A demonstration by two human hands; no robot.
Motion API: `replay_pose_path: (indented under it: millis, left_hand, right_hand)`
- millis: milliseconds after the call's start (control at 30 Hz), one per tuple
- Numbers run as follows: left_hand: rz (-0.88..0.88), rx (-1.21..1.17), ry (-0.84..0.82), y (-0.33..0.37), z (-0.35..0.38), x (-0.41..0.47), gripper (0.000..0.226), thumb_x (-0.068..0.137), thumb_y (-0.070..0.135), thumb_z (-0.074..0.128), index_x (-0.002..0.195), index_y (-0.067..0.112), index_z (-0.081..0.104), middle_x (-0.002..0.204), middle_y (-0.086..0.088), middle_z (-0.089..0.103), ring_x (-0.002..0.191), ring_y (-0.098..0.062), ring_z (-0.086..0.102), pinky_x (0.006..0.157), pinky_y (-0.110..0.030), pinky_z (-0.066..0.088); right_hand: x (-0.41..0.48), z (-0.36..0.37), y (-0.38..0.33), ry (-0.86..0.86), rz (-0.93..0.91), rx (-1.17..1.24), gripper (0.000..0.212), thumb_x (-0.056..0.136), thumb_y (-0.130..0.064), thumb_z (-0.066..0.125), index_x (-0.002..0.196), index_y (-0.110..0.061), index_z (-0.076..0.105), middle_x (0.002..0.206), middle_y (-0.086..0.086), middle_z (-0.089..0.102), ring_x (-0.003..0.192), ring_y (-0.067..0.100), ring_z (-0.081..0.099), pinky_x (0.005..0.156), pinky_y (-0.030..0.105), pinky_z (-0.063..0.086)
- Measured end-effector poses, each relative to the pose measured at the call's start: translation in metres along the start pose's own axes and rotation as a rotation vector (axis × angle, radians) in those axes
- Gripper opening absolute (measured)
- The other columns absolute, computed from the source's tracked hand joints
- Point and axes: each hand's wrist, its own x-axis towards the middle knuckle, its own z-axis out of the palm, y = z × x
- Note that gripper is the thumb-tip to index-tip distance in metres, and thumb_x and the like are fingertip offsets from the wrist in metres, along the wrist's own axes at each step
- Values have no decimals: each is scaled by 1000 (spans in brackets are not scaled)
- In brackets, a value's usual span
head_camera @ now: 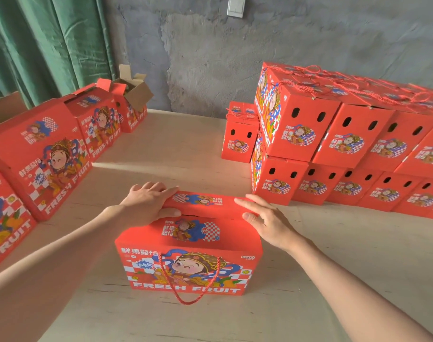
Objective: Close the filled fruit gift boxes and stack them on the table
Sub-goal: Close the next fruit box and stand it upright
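Note:
A red fruit gift box (188, 257) printed "FRESH FRUIT" stands on the table (346, 255) right in front of me, a red rope handle hanging down its near face. Its two top flaps meet along a seam. My left hand (148, 203) lies flat on the far flap's left end, fingers straight, thumb at the seam. My right hand (265, 218) presses the flaps' right end with straight fingers. To the right, closed boxes (353, 144) stand stacked two high in rows.
Along the left edge stands a row of red boxes (45, 159), the far ones with open flaps (134, 90). A lone small box (239, 137) stands behind the stack's left end. Grey wall and green curtain lie behind the table.

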Motion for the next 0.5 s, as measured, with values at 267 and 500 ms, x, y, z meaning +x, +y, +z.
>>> replay_pose_path:
  millis: [267,500]
  left_hand:
    - [95,-16,-59,-10,-6,1,81,73,76,16,147,43,12,138,5,38,126,-20,34,102,-41,35]
    - [32,-97,-21,-5,-1,-6,71,78,70,-3,145,50,9,139,8,33,136,-17,25,115,-46,11]
  right_hand:
    - [-2,2,-4,40,-26,52,38,96,-31,50,128,-49,40,150,-3,35,136,16,37,107,37,38]
    - [-3,1,-2,10,-16,64,38,96,-31,50,125,-53,41,152,-8,31,138,11,31,108,28,31]
